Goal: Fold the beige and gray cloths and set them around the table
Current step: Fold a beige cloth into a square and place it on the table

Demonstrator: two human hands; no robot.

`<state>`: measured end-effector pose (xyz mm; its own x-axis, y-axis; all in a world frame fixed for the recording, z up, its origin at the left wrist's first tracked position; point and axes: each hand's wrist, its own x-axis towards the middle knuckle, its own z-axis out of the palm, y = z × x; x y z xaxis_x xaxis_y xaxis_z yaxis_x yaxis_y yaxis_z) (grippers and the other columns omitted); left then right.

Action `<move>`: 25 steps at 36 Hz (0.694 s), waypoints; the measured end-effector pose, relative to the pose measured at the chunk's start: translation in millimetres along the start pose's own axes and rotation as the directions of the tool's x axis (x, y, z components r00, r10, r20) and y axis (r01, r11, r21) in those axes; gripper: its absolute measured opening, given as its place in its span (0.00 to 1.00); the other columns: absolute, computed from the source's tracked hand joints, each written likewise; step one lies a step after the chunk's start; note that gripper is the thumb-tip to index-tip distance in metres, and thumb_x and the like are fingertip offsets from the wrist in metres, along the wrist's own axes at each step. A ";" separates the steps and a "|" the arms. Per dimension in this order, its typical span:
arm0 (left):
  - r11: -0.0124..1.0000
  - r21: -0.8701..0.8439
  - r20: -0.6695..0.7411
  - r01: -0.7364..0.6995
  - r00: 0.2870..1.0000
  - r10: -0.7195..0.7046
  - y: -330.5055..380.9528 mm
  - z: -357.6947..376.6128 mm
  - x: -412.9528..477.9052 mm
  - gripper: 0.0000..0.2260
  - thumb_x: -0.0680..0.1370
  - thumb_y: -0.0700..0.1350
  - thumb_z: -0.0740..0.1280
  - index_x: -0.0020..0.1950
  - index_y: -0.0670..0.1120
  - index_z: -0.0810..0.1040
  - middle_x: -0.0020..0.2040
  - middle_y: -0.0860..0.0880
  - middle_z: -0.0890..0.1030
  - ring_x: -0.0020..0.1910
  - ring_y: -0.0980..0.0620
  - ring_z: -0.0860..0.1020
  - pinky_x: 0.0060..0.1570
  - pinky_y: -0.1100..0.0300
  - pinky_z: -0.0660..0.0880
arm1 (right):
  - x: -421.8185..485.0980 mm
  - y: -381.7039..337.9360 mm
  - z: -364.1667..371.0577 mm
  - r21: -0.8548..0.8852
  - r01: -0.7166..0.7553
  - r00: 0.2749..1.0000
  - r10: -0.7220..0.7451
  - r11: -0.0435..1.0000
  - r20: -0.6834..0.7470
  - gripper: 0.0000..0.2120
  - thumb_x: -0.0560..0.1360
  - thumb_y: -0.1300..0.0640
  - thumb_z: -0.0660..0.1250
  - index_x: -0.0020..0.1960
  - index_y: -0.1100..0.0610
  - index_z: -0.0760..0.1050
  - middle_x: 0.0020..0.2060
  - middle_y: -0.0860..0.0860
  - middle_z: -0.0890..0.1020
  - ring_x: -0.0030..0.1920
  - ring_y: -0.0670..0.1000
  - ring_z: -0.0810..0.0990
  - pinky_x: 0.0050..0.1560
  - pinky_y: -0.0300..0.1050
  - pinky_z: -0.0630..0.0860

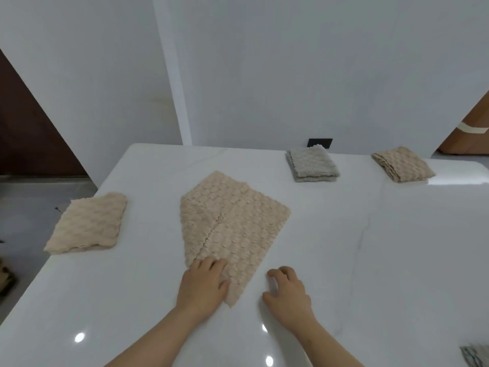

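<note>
A beige textured cloth (232, 223) lies in the middle of the white table (370, 247), its two sides folded in so they meet along a centre seam and form a kite shape. My left hand (203, 283) presses flat on its near left corner. My right hand (288, 292) rests on the bare table just right of the cloth's near tip, fingers loosely bent, holding nothing. A folded beige cloth (88, 226) sits at the left edge. A folded gray cloth (312, 164) and another folded beige cloth (402, 164) lie along the far edge.
A corner of a gray cloth (476, 356) shows at the bottom right edge of the view. White walls stand behind the table, with a dark socket plate (320, 143) low on the wall. The floor drops off past the table's left edge.
</note>
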<state>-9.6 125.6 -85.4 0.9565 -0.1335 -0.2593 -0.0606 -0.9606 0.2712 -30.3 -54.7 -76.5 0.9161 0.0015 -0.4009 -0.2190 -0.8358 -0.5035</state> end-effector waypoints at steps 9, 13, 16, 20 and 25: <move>0.996 -0.082 0.024 0.028 0.999 -0.026 38.7 12.5 -17.7 0.19 0.81 0.51 0.53 0.72 0.53 0.62 0.69 0.56 0.65 0.68 0.52 0.61 0.62 0.63 0.65 | -6.3 24.4 -4.0 0.080 0.115 0.993 -0.117 0.990 0.025 0.22 0.74 0.57 0.60 0.68 0.52 0.65 0.67 0.47 0.64 0.64 0.50 0.67 0.65 0.40 0.64; 0.990 -0.135 0.048 0.038 0.998 -0.032 65.5 24.8 -25.5 0.19 0.81 0.49 0.53 0.72 0.52 0.62 0.69 0.56 0.65 0.67 0.52 0.62 0.62 0.62 0.64 | -14.1 43.3 -11.1 0.068 0.162 0.985 -0.165 0.985 0.055 0.26 0.74 0.56 0.61 0.71 0.50 0.61 0.67 0.46 0.63 0.64 0.49 0.67 0.65 0.39 0.65; 0.980 -0.196 0.055 0.038 0.998 -0.028 87.2 36.2 -30.4 0.19 0.81 0.48 0.53 0.72 0.53 0.62 0.68 0.56 0.65 0.66 0.53 0.62 0.62 0.63 0.65 | -19.6 58.7 -15.0 -0.022 0.222 0.971 -0.219 0.975 0.099 0.27 0.74 0.55 0.59 0.72 0.46 0.58 0.69 0.47 0.61 0.65 0.52 0.67 0.65 0.42 0.65; 0.964 -0.261 0.069 0.047 0.997 -0.030 109.4 45.6 -35.7 0.17 0.81 0.46 0.52 0.70 0.53 0.66 0.68 0.55 0.67 0.67 0.53 0.63 0.64 0.62 0.64 | -25.5 73.1 -17.3 -0.146 0.281 0.958 -0.269 0.949 0.098 0.22 0.75 0.54 0.56 0.69 0.44 0.62 0.69 0.48 0.61 0.62 0.54 0.69 0.60 0.45 0.68; 0.968 -0.244 -0.064 0.064 0.995 -0.082 116.1 42.0 -45.5 0.14 0.80 0.47 0.54 0.63 0.52 0.74 0.61 0.55 0.74 0.62 0.54 0.70 0.57 0.61 0.69 | -27.1 83.6 -19.6 -0.208 0.305 0.952 -0.292 0.929 0.093 0.19 0.76 0.51 0.54 0.66 0.48 0.66 0.67 0.49 0.63 0.60 0.54 0.70 0.57 0.44 0.68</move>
<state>-72.2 9.9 -81.1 0.9747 -0.0387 -0.2203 0.0717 -0.8788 0.4718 -66.8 -135.4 -92.7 0.9047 0.2965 -0.3060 0.1462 -0.8906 -0.4307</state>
